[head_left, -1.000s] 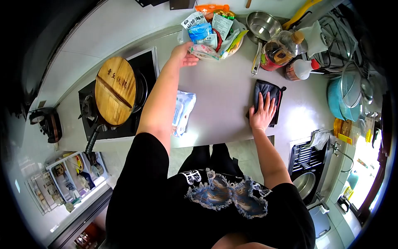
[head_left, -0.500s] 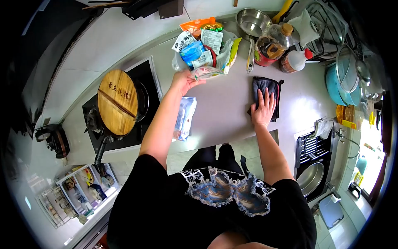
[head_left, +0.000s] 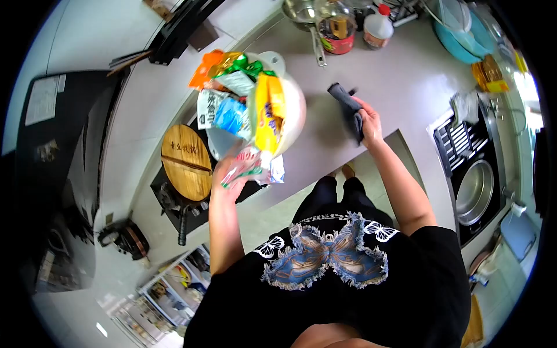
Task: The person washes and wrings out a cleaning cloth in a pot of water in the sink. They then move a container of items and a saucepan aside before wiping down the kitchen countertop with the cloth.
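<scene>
My left hand [head_left: 226,165] grips the near side of a white plastic basket [head_left: 295,110]; the packets hide most of its fingers. Piled in the basket are several food packets, among them a yellow packet [head_left: 268,113], a blue packet [head_left: 231,113] and an orange packet [head_left: 206,69]. A clear packet with red and green print [head_left: 242,165] hangs over the near rim, across my hand. My right hand [head_left: 370,120] is closed around a dark grey cloth [head_left: 348,110], bunched and slightly blurred, over the counter's front part.
On the left is a stove with a wooden-lidded pan [head_left: 187,162], its black handle [head_left: 183,226] pointing forward. A steel pot [head_left: 299,11], a large bottle [head_left: 336,29] and a red-capped bottle [head_left: 378,28] stand at the back. The sink [head_left: 474,191] lies right.
My left hand has taken the basket leftward and nearer, apparently lifted. My right hand, earlier flat on the cloth, now holds it bunched. The view has turned.
</scene>
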`<action>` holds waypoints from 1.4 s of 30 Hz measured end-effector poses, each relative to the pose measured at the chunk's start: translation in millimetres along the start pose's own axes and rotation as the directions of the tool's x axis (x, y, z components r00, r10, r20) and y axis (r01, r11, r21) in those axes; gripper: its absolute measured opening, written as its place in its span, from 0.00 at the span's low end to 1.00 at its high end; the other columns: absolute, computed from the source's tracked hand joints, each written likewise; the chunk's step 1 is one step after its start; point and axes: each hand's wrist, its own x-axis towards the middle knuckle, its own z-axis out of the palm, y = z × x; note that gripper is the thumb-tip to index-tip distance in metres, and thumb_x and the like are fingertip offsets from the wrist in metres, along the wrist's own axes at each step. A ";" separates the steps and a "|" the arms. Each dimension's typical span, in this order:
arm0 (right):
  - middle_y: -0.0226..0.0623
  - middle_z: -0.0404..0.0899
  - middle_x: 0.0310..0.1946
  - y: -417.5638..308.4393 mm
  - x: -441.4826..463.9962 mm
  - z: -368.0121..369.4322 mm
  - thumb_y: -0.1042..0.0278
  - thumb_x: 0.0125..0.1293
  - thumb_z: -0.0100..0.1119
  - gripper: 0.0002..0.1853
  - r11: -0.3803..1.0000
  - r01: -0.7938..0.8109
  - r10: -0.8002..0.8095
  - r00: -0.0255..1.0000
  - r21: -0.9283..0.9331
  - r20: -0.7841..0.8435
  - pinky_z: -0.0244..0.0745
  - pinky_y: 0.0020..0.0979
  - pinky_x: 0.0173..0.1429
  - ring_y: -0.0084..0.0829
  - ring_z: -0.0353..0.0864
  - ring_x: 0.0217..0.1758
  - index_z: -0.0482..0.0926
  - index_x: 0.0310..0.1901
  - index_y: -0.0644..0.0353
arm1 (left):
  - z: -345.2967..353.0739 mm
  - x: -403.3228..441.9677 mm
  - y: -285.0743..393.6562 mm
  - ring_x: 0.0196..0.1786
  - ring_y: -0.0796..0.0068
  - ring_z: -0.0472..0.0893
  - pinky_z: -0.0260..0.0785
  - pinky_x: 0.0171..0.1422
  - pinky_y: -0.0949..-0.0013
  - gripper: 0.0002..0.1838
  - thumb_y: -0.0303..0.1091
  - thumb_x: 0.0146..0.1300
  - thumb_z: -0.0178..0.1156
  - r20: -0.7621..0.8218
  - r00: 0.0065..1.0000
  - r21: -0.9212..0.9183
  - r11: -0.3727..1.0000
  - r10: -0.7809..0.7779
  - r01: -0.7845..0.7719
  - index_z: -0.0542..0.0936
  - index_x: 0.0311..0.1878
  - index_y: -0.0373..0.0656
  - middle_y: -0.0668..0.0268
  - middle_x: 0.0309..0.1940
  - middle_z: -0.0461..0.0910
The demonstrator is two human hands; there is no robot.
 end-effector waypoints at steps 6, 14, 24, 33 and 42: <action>0.42 0.74 0.68 -19.3 -110.0 82.5 0.66 0.74 0.49 0.37 0.800 -0.350 0.209 0.924 0.487 0.320 0.77 0.40 0.69 0.35 0.81 0.62 0.52 0.83 0.50 | 27.8 -57.0 4.1 0.60 0.48 0.83 0.81 0.62 0.46 0.22 0.29 0.75 0.53 -0.006 0.994 -0.088 0.990 -0.108 0.107 0.71 0.69 0.29 0.48 0.63 0.79; 0.40 0.83 0.62 -33.2 -76.8 120.1 0.42 0.80 0.48 0.30 0.465 -0.686 0.043 0.648 0.559 0.761 0.75 0.41 0.71 0.36 0.83 0.63 0.76 0.66 0.61 | 98.1 -103.8 -13.9 0.56 0.51 0.86 0.80 0.63 0.49 0.26 0.39 0.74 0.57 -0.141 0.981 -0.144 0.983 -0.135 0.115 0.74 0.65 0.26 0.46 0.57 0.83; 0.42 0.84 0.61 -21.6 -145.2 68.5 0.49 0.80 0.51 0.26 0.668 -0.696 0.362 0.615 0.266 0.700 0.76 0.43 0.71 0.37 0.84 0.61 0.77 0.66 0.61 | 91.4 -112.3 -11.1 0.57 0.44 0.84 0.77 0.64 0.37 0.23 0.30 0.71 0.53 -0.074 0.995 -0.176 0.983 -0.072 0.058 0.73 0.66 0.25 0.44 0.60 0.80; 0.47 0.86 0.56 -52.3 -69.4 64.6 0.49 0.78 0.50 0.26 0.511 -0.630 0.109 0.722 0.585 0.683 0.80 0.45 0.68 0.42 0.87 0.56 0.79 0.63 0.63 | 105.7 -105.2 -34.8 0.48 0.64 0.86 0.80 0.56 0.61 0.33 0.25 0.62 0.56 -0.146 0.985 0.224 0.966 -0.094 0.126 0.69 0.73 0.29 0.50 0.59 0.81; 0.46 0.84 0.59 13.3 -107.1 73.5 0.48 0.77 0.55 0.26 0.697 -0.694 0.482 0.638 0.178 0.600 0.83 0.50 0.65 0.43 0.86 0.57 0.77 0.65 0.59 | 118.1 -114.7 -30.4 0.48 0.67 0.86 0.81 0.55 0.64 0.35 0.22 0.63 0.53 -0.196 0.980 0.033 0.999 -0.022 0.029 0.65 0.76 0.28 0.48 0.59 0.79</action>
